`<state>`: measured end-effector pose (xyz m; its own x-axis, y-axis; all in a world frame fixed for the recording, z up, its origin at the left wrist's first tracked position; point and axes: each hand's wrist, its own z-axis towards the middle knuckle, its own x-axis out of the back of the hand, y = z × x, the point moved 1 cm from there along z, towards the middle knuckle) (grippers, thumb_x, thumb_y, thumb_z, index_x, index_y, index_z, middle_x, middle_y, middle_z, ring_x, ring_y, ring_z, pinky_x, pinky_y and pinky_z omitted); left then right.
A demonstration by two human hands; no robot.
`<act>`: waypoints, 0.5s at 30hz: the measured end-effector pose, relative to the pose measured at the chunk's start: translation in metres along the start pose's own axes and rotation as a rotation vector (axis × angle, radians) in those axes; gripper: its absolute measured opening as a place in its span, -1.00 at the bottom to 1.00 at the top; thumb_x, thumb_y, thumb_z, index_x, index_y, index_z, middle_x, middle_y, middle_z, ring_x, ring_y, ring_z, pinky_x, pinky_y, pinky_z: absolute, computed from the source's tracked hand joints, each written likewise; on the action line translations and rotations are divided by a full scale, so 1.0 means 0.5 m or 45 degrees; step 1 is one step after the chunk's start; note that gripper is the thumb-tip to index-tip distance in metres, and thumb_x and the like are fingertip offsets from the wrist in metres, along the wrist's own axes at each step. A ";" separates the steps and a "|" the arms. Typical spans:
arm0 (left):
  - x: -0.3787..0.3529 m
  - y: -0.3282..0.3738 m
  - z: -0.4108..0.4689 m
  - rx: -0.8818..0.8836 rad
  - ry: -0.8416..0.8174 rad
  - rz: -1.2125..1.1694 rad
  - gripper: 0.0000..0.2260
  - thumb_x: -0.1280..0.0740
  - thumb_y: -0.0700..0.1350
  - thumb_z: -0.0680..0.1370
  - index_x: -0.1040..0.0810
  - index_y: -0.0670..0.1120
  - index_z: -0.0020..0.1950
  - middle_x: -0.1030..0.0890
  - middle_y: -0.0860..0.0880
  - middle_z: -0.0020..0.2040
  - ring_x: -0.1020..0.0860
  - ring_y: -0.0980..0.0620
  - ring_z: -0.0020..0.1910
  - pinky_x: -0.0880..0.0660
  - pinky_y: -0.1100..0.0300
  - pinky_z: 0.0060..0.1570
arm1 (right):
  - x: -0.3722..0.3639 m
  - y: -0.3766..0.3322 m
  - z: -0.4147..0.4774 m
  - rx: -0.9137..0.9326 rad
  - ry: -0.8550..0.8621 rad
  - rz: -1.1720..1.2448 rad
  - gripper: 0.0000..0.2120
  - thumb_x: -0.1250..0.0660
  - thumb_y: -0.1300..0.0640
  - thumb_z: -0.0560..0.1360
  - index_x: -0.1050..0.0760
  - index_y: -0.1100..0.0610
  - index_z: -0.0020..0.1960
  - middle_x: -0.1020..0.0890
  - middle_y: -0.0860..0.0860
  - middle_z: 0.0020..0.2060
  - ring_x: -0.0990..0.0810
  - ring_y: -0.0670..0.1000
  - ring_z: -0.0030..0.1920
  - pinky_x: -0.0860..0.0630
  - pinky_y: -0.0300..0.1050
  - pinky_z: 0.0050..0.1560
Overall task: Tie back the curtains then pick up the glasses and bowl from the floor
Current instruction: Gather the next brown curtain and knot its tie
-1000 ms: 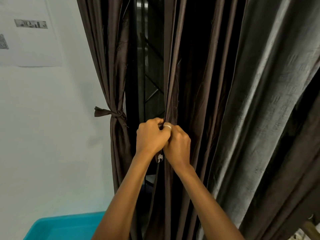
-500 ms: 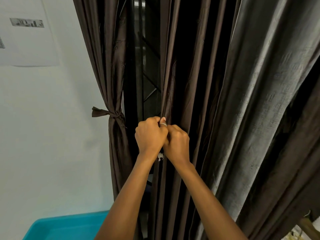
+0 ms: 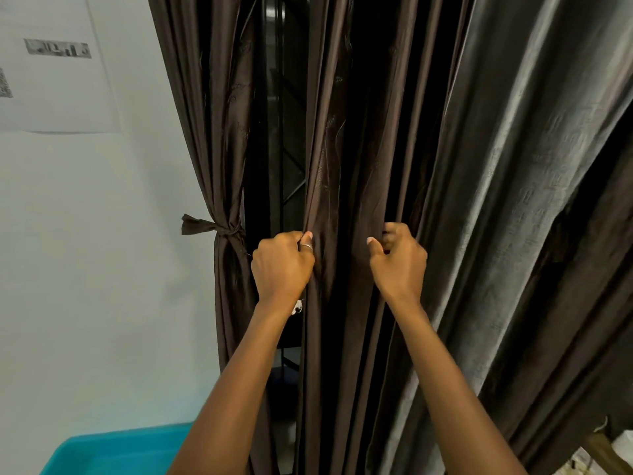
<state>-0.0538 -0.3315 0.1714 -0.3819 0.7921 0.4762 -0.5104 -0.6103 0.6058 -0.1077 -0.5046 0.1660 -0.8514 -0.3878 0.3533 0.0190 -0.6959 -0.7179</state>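
**Both hands gripping the untied curtain panel**

The left hand [image 3: 282, 267], a ring [image 3: 306, 247] on one finger, is closed around the leading edge of the right curtain [image 3: 507, 200]. The right hand [image 3: 399, 260] clutches a fold of the same panel just beside it, fingers curled into the fabric. The left curtain [image 3: 219, 132] hangs gathered by a knotted tieback [image 3: 212, 228] against the wall [image 3: 102, 269]. A teal bin [image 3: 116, 450] sits below.
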 end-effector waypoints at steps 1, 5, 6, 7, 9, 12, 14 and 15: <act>0.006 -0.006 0.002 0.007 0.008 0.008 -0.51 -0.32 0.00 0.62 -0.25 -0.01 -0.48 -0.30 0.06 -0.57 -0.32 0.08 -0.58 -0.23 0.23 -0.46 | 0.008 0.009 0.013 -0.019 0.001 -0.023 -0.73 -0.46 0.10 0.53 -0.60 0.15 0.20 -0.72 0.07 0.03 -0.67 0.12 0.08 -0.58 0.03 0.13; 0.039 -0.046 0.024 0.086 0.081 0.052 -0.55 -0.31 0.01 0.60 -0.32 -0.04 -0.46 -0.34 0.04 -0.56 -0.32 0.10 -0.54 -0.22 0.19 -0.39 | 0.057 0.054 0.055 -0.115 0.104 -0.089 -0.86 -0.44 0.16 0.52 -0.65 0.19 0.05 -0.74 0.14 -0.07 -0.69 0.19 0.05 -0.56 -0.01 0.09; 0.045 -0.054 0.029 0.091 0.091 0.053 -0.56 -0.32 0.01 0.60 -0.35 -0.04 -0.46 -0.35 0.05 -0.56 -0.32 0.11 -0.53 -0.24 0.19 -0.36 | 0.068 0.063 0.061 -0.134 0.123 -0.100 -0.86 -0.44 0.17 0.53 -0.64 0.20 0.05 -0.74 0.15 -0.07 -0.69 0.20 0.04 -0.56 0.00 0.09; 0.049 -0.059 0.032 0.092 0.095 0.046 -0.58 -0.32 0.01 0.60 -0.38 -0.04 -0.45 -0.35 0.05 -0.56 -0.33 0.11 -0.52 -0.28 0.19 -0.33 | 0.075 0.070 0.065 -0.143 0.132 -0.108 -0.85 -0.44 0.17 0.53 -0.64 0.21 0.06 -0.74 0.15 -0.06 -0.69 0.20 0.04 -0.57 0.02 0.10; 0.050 -0.062 0.033 0.087 0.106 0.026 -0.60 -0.33 0.01 0.60 -0.47 -0.08 -0.42 -0.38 0.04 -0.55 -0.37 0.10 -0.51 -0.32 0.19 -0.33 | 0.078 0.074 0.061 -0.135 0.146 -0.090 -0.86 -0.44 0.17 0.53 -0.63 0.21 0.06 -0.73 0.15 -0.07 -0.69 0.19 0.02 -0.59 0.05 0.09; 0.039 -0.053 0.018 0.085 0.107 0.015 -0.61 -0.32 0.02 0.60 -0.49 -0.11 -0.40 -0.40 0.02 -0.56 -0.37 0.09 -0.53 -0.22 0.23 -0.42 | 0.064 0.069 0.024 -0.025 0.185 -0.076 -0.90 -0.43 0.19 0.52 -0.64 0.17 0.03 -0.72 0.12 -0.13 -0.70 0.15 -0.08 -0.59 -0.02 0.00; 0.030 -0.035 0.004 0.062 0.074 0.001 -0.58 -0.32 0.02 0.60 -0.44 -0.09 -0.43 -0.36 0.03 -0.57 -0.36 0.08 -0.56 -0.17 0.24 -0.46 | 0.043 0.057 -0.011 0.095 0.164 -0.066 -0.92 -0.43 0.20 0.51 -0.65 0.16 0.00 -0.70 0.10 -0.16 -0.68 0.11 -0.15 -0.53 -0.14 -0.08; 0.025 -0.023 -0.003 0.032 0.054 -0.004 -0.57 -0.33 0.01 0.61 -0.41 -0.07 -0.44 -0.34 0.03 -0.58 -0.35 0.08 -0.57 -0.16 0.25 -0.47 | 0.031 0.046 -0.028 0.157 0.136 -0.052 -0.92 -0.44 0.21 0.51 -0.65 0.15 0.00 -0.69 0.08 -0.16 -0.67 0.08 -0.17 -0.50 -0.18 -0.10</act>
<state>-0.0540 -0.3144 0.1694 -0.4130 0.7935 0.4469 -0.4924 -0.6074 0.6234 -0.1277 -0.5184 0.1465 -0.9035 -0.2957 0.3104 0.0418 -0.7813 -0.6227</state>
